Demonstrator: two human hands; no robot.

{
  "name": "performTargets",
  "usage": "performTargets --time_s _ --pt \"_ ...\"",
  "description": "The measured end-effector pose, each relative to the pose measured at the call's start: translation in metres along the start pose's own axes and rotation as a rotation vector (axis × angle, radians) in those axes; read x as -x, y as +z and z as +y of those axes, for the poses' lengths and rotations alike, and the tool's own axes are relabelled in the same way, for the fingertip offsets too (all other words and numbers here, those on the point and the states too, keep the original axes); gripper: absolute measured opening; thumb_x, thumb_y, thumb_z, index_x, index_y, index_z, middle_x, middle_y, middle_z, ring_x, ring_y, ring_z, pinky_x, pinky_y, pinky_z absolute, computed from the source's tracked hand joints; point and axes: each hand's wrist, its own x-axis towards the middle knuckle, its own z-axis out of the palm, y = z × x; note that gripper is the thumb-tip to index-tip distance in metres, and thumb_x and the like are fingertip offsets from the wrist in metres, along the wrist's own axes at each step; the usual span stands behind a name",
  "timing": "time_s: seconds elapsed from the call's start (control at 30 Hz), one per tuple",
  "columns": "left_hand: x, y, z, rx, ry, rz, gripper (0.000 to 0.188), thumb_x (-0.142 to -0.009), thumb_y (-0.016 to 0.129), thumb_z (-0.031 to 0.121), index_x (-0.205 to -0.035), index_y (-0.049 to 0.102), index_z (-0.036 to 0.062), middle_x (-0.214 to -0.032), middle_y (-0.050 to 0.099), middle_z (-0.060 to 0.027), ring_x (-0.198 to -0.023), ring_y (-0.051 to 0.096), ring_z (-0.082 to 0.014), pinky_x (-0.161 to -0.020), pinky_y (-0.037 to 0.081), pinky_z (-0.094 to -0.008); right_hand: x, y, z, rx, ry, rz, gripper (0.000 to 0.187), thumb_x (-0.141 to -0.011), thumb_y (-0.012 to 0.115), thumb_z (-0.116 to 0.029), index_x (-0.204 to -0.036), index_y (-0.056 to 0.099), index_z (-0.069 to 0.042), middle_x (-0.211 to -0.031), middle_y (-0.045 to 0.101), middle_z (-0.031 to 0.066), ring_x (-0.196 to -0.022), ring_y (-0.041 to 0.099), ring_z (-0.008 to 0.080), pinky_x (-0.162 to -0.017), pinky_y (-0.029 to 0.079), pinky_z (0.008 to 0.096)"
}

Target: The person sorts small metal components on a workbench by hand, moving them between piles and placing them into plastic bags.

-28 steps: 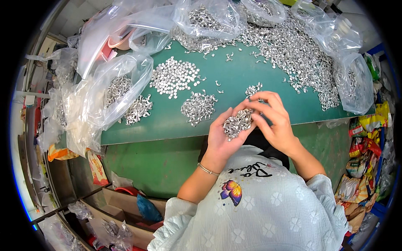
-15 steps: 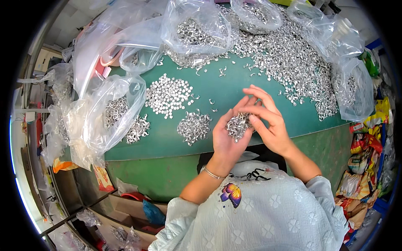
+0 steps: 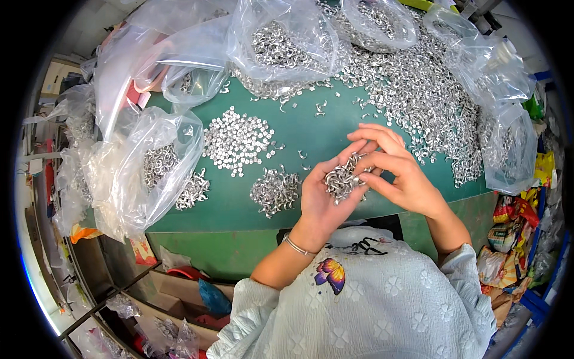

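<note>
At left, a clear bag (image 3: pixel 128 176) lay open on the green table (image 3: pixel 326 136), while pale studs (image 3: pixel 238 140) and hooked pieces (image 3: pixel 275 191) lay in separate piles, perhaps so their shapes would not mix. The left hand (image 3: pixel 318 203) was cupped palm-up, likely to stop spills, holding metal pieces (image 3: pixel 342 181): silvery, curved, glossy, tangled. The right hand (image 3: pixel 406 179) curled over them; whether it pinched one, I could not tell

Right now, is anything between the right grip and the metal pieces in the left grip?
Nothing visible: the right grip is right at the edge of the curved metal pieces, cupped in the left grip.
</note>
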Motion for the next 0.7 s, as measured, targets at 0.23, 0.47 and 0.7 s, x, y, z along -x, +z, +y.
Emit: performTargets --time_s 0.23,0.47,0.7 --pt "-0.007 0.004 0.002 0.036 0.012 -0.075 0.048 -0.093 0.042 0.019 -0.135 0.044 -0.0045 -0.134 0.05 -0.0164 -0.125 0.048 -0.0283 -0.11 0.035 -0.0437 -0.006 0.002 -0.003 0.064 0.037 0.042 0.02 -0.073 0.075 -0.01 -0.089 0.063 -0.007 -0.127 0.054 0.0085 -0.129 0.041 0.0335 -0.103 0.03 0.0458" --pt "-0.007 0.003 0.004 0.008 0.014 0.021 0.046 -0.094 0.04 0.016 -0.135 0.044 -0.0046 -0.132 0.05 -0.0168 -0.124 0.047 -0.0279 -0.109 0.034 -0.0451 -0.01 0.006 -0.005 -0.005 0.109 0.046 0.017 -0.073 0.073 -0.004 -0.085 0.062 -0.007 -0.126 0.054 0.0084 -0.127 0.042 0.0332 -0.103 0.03 0.0451" --pt "-0.012 -0.005 0.002 0.084 0.054 -0.037 0.041 -0.096 0.044 0.018 -0.13 0.047 -0.0037 -0.129 0.052 -0.0185 -0.123 0.049 -0.03 -0.109 0.036 -0.0444 -0.001 0.0 0.001 -0.113 0.054 0.184 0.017 -0.078 0.069 -0.002 -0.094 0.063 -0.005 -0.124 0.055 0.0102 -0.121 0.049 0.028 -0.1 0.037 0.0371"
